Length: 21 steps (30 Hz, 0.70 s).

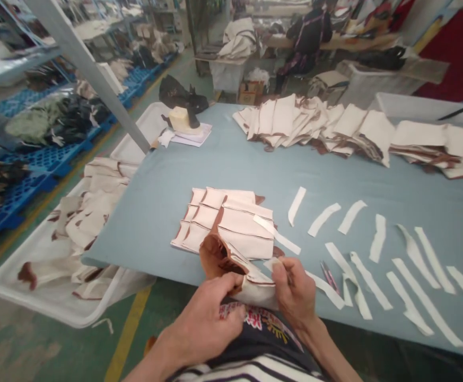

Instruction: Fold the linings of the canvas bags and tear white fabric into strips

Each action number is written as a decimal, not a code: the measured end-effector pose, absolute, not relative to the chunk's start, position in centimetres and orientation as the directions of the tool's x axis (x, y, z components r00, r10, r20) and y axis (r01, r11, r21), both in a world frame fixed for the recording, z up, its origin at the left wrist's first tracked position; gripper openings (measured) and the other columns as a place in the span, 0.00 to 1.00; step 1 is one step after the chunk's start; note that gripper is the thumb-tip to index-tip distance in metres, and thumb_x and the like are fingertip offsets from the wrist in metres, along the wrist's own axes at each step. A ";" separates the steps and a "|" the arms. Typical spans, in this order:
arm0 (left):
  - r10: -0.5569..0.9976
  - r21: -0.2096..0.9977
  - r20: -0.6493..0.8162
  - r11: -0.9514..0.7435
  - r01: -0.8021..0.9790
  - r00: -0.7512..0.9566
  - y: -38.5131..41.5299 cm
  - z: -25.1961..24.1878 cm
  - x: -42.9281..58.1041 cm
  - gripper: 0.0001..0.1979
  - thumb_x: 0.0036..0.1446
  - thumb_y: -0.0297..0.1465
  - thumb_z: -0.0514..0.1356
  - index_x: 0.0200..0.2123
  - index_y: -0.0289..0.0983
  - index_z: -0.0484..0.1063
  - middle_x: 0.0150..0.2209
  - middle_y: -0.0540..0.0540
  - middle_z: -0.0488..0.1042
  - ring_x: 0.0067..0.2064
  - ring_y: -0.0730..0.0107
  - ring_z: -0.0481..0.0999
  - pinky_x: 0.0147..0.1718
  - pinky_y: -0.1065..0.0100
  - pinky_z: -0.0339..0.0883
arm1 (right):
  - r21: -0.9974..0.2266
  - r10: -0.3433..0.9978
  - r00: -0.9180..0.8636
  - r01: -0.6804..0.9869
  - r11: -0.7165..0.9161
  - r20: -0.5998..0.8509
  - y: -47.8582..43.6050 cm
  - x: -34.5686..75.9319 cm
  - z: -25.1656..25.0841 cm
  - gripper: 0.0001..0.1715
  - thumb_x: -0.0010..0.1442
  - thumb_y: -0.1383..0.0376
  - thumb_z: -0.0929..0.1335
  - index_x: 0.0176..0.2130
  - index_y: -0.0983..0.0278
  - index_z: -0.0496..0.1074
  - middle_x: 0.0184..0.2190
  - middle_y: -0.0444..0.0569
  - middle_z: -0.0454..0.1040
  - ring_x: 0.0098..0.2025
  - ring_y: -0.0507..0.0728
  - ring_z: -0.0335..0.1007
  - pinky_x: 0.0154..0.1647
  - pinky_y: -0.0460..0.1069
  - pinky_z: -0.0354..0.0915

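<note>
Both of my hands are on a cream fabric piece with brown lining (251, 276), held over the table's front edge. My left hand (211, 313) grips its edge on the left, thumb laid along the opening. My right hand (297, 292) pinches its right side, with a bit of white strip showing at the fingertips. Just beyond lie similar cream pieces with brown edges (199, 217), stacked on the table. One white strip (279, 234) rests across them. To the right of my right hand is a small pair of pinkish thread snips (329, 276).
Several white strips (378, 239) are spread over the blue-grey table (155, 196). Piles of cream pieces (295, 122) line its far side. A yellow block (179, 118) sits at the far left corner. A white bin of fabric pieces (52, 313) stands left; a person (311, 37) sits beyond.
</note>
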<state>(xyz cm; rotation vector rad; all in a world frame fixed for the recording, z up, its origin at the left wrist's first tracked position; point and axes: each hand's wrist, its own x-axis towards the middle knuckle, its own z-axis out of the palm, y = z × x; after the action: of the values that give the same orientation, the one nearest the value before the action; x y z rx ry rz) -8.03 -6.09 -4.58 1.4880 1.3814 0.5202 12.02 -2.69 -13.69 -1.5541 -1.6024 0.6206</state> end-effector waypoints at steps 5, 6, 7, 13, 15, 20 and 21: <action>0.946 0.923 -0.268 0.199 0.329 0.180 -4.8 -3.0 -8.9 0.08 0.59 0.32 0.57 0.36 0.37 0.76 0.35 0.48 0.79 0.37 0.64 0.74 0.39 0.68 0.68 | -0.741 0.958 -0.009 0.632 0.227 0.286 -2.9 10.9 -11.4 0.22 0.68 0.50 0.63 0.32 0.59 0.75 0.24 0.50 0.78 0.26 0.59 0.73 0.30 0.51 0.65; 0.951 0.923 -0.263 0.199 0.328 0.163 -4.6 -3.0 -9.0 0.09 0.60 0.33 0.57 0.35 0.37 0.76 0.34 0.48 0.78 0.36 0.64 0.73 0.38 0.68 0.67 | -0.729 0.954 -0.028 0.638 0.247 0.299 -3.1 10.7 -11.2 0.22 0.68 0.51 0.63 0.31 0.59 0.76 0.24 0.51 0.79 0.26 0.59 0.73 0.30 0.51 0.65; 0.955 0.925 -0.255 0.196 0.327 0.149 -4.6 -3.0 -9.0 0.09 0.60 0.34 0.58 0.34 0.36 0.76 0.32 0.48 0.78 0.35 0.65 0.72 0.37 0.68 0.67 | -0.724 0.951 -0.040 0.638 0.261 0.307 -3.2 10.6 -10.9 0.22 0.68 0.51 0.62 0.31 0.58 0.76 0.24 0.51 0.79 0.26 0.59 0.74 0.30 0.51 0.65; 0.961 0.939 -0.227 0.172 0.299 0.158 -4.5 -3.6 -8.8 0.11 0.62 0.36 0.59 0.31 0.35 0.74 0.31 0.49 0.76 0.33 0.69 0.70 0.35 0.70 0.65 | -0.856 0.977 -0.001 0.481 0.188 0.214 -3.8 10.1 -9.9 0.18 0.68 0.55 0.64 0.30 0.60 0.73 0.21 0.45 0.74 0.23 0.55 0.68 0.26 0.48 0.61; 0.957 0.941 -0.225 0.165 0.297 0.183 -4.3 -3.5 -8.7 0.10 0.62 0.35 0.58 0.33 0.35 0.75 0.31 0.49 0.76 0.33 0.68 0.71 0.35 0.70 0.65 | -0.918 0.994 0.005 0.383 0.102 0.112 -3.7 10.3 -9.2 0.20 0.69 0.55 0.63 0.28 0.60 0.69 0.20 0.42 0.70 0.22 0.53 0.64 0.25 0.47 0.59; 0.951 0.941 -0.200 0.119 0.316 0.237 -3.7 -2.8 -8.1 0.11 0.63 0.34 0.57 0.35 0.35 0.77 0.33 0.48 0.78 0.35 0.67 0.72 0.37 0.70 0.65 | -0.975 0.986 -0.120 0.202 -0.088 -0.114 -2.8 10.8 -7.4 0.23 0.68 0.51 0.62 0.26 0.60 0.63 0.20 0.39 0.63 0.23 0.52 0.59 0.25 0.46 0.57; 0.948 0.943 -0.198 0.114 0.314 0.250 -3.7 -2.7 -8.0 0.11 0.62 0.34 0.57 0.36 0.35 0.77 0.33 0.48 0.78 0.35 0.67 0.72 0.37 0.70 0.65 | -0.976 0.980 -0.139 0.189 -0.111 -0.139 -2.5 11.0 -7.2 0.23 0.68 0.50 0.63 0.26 0.60 0.63 0.20 0.39 0.63 0.23 0.51 0.58 0.25 0.46 0.57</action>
<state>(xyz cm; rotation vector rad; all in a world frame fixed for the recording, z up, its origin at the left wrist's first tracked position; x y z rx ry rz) -7.98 -3.66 -2.69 1.4185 1.2742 0.7253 10.95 -2.53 -7.25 -1.3641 -1.3968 1.3270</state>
